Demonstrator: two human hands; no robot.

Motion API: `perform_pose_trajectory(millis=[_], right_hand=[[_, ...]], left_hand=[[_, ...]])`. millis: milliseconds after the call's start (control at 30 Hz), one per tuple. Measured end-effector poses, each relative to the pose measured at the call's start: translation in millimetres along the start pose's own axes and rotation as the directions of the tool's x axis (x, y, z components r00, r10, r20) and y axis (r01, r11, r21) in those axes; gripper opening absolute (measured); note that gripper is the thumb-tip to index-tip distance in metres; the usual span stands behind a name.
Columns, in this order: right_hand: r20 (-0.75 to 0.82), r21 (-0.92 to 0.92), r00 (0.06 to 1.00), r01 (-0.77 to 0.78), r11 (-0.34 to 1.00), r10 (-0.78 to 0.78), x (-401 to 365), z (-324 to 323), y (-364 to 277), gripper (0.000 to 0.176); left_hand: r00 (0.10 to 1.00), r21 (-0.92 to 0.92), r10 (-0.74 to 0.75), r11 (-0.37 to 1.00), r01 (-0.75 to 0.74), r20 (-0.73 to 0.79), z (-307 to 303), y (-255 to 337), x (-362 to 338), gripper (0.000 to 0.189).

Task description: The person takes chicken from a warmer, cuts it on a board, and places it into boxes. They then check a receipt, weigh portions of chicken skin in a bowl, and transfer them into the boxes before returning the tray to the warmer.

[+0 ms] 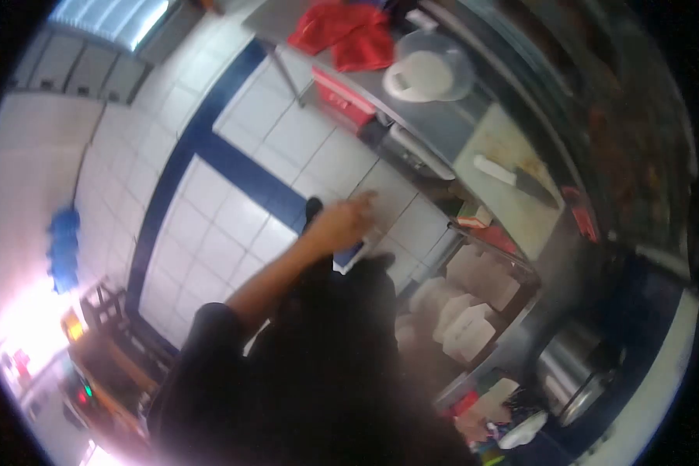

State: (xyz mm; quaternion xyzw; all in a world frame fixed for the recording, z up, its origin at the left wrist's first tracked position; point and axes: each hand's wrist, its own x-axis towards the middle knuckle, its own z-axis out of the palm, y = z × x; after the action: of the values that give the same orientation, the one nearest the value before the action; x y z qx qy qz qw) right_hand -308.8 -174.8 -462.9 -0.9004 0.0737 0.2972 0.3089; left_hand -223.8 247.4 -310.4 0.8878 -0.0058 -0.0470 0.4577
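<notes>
My left hand (346, 221) reaches out from a dark sleeve (210, 326) over the white tiled floor (233, 210), close to the front edge of a steel counter (443, 124). The hand is blurred, so whether its fingers hold anything is unclear. A small blue and white thing (348, 255) shows just under the hand. My right hand is out of the picture. My dark clothing fills the lower middle of the view.
On the counter lie a cutting board (520, 210) with a knife (512, 175), a clear bowl (431, 70) and a red cloth (349, 35). White containers (470, 311) sit on a lower shelf beside a metal pot (575, 373). A red box (342, 97) sits under the counter.
</notes>
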Motion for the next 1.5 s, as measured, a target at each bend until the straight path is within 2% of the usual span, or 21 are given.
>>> perform_pose_trajectory(millis=[33,100,133,167,233,333,433,533,633,800,933,1033,1067,1100,1133,1167,1200,1300,1400,1467,1500], right_hand=[[0.014,-0.036,0.999,0.04,0.999,-0.04,42,-6,-18,0.044],[0.012,-0.1,0.994,0.106,0.989,-0.106,134,-4,-51,0.046],[-0.004,-0.175,0.985,0.168,0.97,-0.172,197,2,-46,0.049],[-0.02,-0.251,0.971,0.225,0.942,-0.237,261,9,-37,0.051],[0.004,-0.03,0.996,0.085,0.996,-0.085,361,4,-91,0.044],[-0.024,0.054,1.0,-0.014,0.998,0.015,478,16,-160,0.041],[-0.049,-0.319,0.98,0.169,0.933,-0.195,587,42,-193,0.051],[0.064,-0.632,0.919,0.339,0.697,-0.389,686,68,-200,0.06],[0.441,-0.758,0.757,0.602,0.251,-0.483,810,70,-156,0.071],[0.1,-0.817,0.885,0.333,0.471,-0.454,760,107,-192,0.068],[-0.171,-0.378,0.859,0.394,0.838,-0.482,658,97,-219,0.065],[-0.056,0.352,0.988,0.152,0.924,-0.142,580,64,-219,0.059],[0.054,0.563,0.999,-0.025,0.826,-0.007,564,50,-207,0.054],[0.192,0.76,0.978,-0.094,0.643,-0.084,543,34,-176,0.049],[0.325,0.873,0.933,-0.232,0.428,-0.158,524,18,-144,0.045],[0.16,0.462,0.961,0.13,0.877,-0.227,486,9,-110,0.047],[0.051,0.469,0.979,0.15,0.87,-0.196,430,14,-92,0.05],[0.195,0.945,0.977,-0.21,0.251,0.082,243,16,-34,0.063],[0.372,0.915,0.91,-0.326,-0.236,0.186,72,20,5,0.08],[0.364,0.928,0.857,-0.299,-0.222,0.366,-31,14,4,0.077],[0.235,0.775,0.868,-0.438,0.455,0.437,-83,11,1,0.073]], left_hand=[[0.933,-0.075,-0.354,0.934,0.349,-0.061,-17,-29,-6,0.039],[0.897,-0.024,-0.395,0.917,0.399,-0.199,-39,-123,-38,0.04],[0.772,-0.28,-0.52,0.853,0.441,-0.366,-48,-150,-60,0.035],[0.719,-0.297,-0.557,0.83,0.472,-0.416,-52,-199,-91,0.034],[0.381,-0.606,-0.865,0.501,0.618,-0.326,-62,-236,-133,0.04],[-0.004,-0.789,-0.981,0.153,0.595,-0.193,-24,-278,-201,0.043],[-0.103,-0.717,-0.994,-0.097,0.69,0.036,42,-263,-236,0.046],[-0.016,-0.611,-0.974,-0.155,0.776,0.227,123,-244,-256,0.05],[0.049,-0.604,-0.938,-0.18,0.776,0.343,151,-220,-233,0.052],[0.064,-0.658,-0.932,-0.202,0.725,0.357,146,-202,-207,0.053],[0.15,-0.718,-0.935,-0.138,0.683,0.322,101,-199,-158,0.053],[0.439,-0.716,-0.878,0.181,0.674,0.191,80,-233,-73,0.045],[0.67,-0.673,-0.742,0.504,0.541,-0.016,82,-251,-37,0.05],[0.733,-0.55,-0.68,0.615,0.566,-0.007,71,-264,13,0.055],[0.841,-0.359,-0.493,0.844,0.399,-0.222,78,-280,63,0.057],[0.852,-0.307,-0.415,0.896,0.322,-0.319,66,-272,117,0.057],[0.849,-0.24,-0.331,0.938,0.25,-0.411,53,-263,170,0.057],[0.952,-0.073,-0.126,0.991,0.11,-0.28,41,-252,262,0.058],[0.997,0.127,0.041,0.991,-0.032,-0.066,74,-223,320,0.06],[0.996,0.281,0.077,0.956,-0.087,0.047,120,-206,334,0.062],[0.991,0.347,0.088,0.931,-0.117,0.098,147,-197,337,0.063]])
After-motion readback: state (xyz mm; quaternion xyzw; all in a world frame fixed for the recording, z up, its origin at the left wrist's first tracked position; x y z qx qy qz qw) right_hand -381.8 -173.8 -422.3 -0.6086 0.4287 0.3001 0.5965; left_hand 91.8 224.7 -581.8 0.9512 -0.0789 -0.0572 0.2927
